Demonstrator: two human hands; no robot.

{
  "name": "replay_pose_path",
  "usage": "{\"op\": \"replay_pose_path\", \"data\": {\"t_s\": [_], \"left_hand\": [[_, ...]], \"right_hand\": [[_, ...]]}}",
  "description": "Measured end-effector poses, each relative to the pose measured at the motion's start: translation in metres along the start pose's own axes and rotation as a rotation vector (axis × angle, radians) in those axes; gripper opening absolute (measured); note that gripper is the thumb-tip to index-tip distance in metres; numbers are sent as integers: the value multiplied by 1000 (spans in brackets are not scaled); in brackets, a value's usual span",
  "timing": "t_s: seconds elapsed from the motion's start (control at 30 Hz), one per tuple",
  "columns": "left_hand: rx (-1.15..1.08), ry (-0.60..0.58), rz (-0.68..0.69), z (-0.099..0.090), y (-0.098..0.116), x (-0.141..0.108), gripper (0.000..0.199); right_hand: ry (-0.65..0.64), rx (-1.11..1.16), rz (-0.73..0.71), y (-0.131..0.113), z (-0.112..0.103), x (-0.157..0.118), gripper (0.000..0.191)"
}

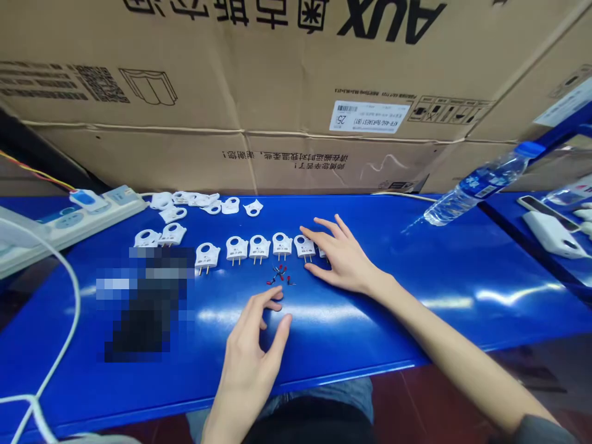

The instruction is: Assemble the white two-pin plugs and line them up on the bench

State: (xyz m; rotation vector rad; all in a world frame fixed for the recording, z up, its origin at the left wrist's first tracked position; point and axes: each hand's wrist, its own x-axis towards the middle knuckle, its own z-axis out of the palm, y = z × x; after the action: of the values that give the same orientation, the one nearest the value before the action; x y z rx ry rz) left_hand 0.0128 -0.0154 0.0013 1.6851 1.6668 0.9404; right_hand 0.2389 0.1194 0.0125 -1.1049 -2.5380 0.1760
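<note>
My right hand [340, 256] reaches over the right end of a row of white two-pin plugs, fingers spread. Its fingertips are at a white plug [304, 246], and another plug is mostly hidden under the palm. My left hand [259, 336] hovers nearer the table's front edge, fingers apart and curved, holding nothing. Just beyond its fingertips lies a small pile of tiny red-and-black parts with thin metal leads [280, 271]. The plugs in the row, such as a ring-topped plug [236, 248], lie with their pins toward me.
More white ring-shaped pieces [230, 205] lie at the back left, near a power strip [69, 225]. A blurred dark object [148, 308] sits front left beside a white cable [74, 308]. A water bottle [481, 182] stands right; a large cardboard box [277, 92] blocks the back.
</note>
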Motion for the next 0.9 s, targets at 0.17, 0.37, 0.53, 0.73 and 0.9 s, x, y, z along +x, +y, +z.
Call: {"op": "replay_pose_path", "data": {"t_s": [0.17,0.37,0.53,0.73,0.9], "left_hand": [[-4,22,-5,2,0,0,43],[-13,21,-16,3,-1,0,46],[-12,17,-25,1,1,0,46],[-53,0,-104,-3,5,-1,45],[-84,17,-117,-5,5,-1,45]], "right_hand": [[-31,-5,17,-1,0,1,72],[-45,3,37,1,-2,1,69],[0,41,7,-2,-7,0,70],[69,133,-121,-24,-9,-2,81],[85,162,-261,-41,2,-7,80]]}}
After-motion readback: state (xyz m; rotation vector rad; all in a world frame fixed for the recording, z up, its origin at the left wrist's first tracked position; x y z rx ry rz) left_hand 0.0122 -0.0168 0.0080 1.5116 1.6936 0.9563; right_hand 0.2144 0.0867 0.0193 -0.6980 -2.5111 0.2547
